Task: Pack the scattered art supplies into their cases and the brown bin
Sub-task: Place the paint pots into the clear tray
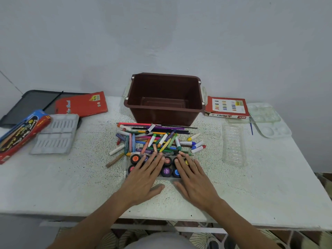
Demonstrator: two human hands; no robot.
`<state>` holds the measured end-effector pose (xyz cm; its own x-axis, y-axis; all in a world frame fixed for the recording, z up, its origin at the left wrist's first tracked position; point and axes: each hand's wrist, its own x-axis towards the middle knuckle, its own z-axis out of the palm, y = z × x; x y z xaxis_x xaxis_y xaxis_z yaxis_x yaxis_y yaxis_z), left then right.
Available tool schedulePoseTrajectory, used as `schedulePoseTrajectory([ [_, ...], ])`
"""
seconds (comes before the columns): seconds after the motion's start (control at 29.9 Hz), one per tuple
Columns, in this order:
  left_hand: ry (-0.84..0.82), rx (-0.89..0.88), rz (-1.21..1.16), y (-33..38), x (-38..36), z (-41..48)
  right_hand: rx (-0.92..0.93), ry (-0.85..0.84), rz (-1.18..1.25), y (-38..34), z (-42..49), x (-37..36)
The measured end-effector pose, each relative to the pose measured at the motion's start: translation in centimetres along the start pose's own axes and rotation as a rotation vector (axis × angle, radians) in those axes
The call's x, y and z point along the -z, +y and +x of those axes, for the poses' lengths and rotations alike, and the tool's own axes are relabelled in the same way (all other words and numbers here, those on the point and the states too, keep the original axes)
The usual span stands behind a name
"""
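The upper frame is filled by a plain pale wall [161, 33]; a white speckled table [269, 186] is spread across the middle; patterned floor [199, 239] is glimpsed along the bottom edge.

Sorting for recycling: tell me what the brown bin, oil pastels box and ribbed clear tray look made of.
Brown bin: moulded plastic, slight sheen. Oil pastels box: printed cardboard, folded flap. Ribbed clear tray: probably thin plastic; table shows through.

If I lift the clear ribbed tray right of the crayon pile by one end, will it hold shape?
Probably not: the clear tray looks thin, so it may flex. It is empty, likely light, and could skid when pushed. Lying flat, it should not tip.
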<state>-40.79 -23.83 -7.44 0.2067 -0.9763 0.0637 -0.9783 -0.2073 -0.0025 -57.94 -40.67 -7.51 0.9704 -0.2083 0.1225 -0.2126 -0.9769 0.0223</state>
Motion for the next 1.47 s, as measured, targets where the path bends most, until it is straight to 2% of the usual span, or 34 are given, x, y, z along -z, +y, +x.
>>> schedulePoseTrajectory([
  [0.2, 0.012, -0.006, -0.003, -0.2, 0.2, -0.1, -0.022, -0.004, -0.021, -0.4, 0.2, 0.3],
  [0.47, 0.042, 0.106, -0.023, -0.9, -0.2, -1.4, 0.051, 0.013, -0.028, -2.3, 1.3, 0.3],
  [0.84, 0.076, 0.088, -0.03, -1.0, -0.8, -1.9, 0.048, -0.02, -0.027, -2.6, 1.3, -0.2],
  [1.04, 0.097, 0.095, -0.076, -0.9, -0.4, -1.9, 0.034, 0.022, 0.063, -2.5, 1.3, 0.8],
  [1.34, 0.256, 0.091, -0.27, 0.2, 1.9, 2.4, -0.216, 0.07, 0.223, 2.1, 1.5, 2.4],
  [1.47, 0.274, 0.131, -0.386, 0.5, 2.8, 4.9, -0.289, 0.07, 0.292, 3.7, 1.0, 2.9],
])
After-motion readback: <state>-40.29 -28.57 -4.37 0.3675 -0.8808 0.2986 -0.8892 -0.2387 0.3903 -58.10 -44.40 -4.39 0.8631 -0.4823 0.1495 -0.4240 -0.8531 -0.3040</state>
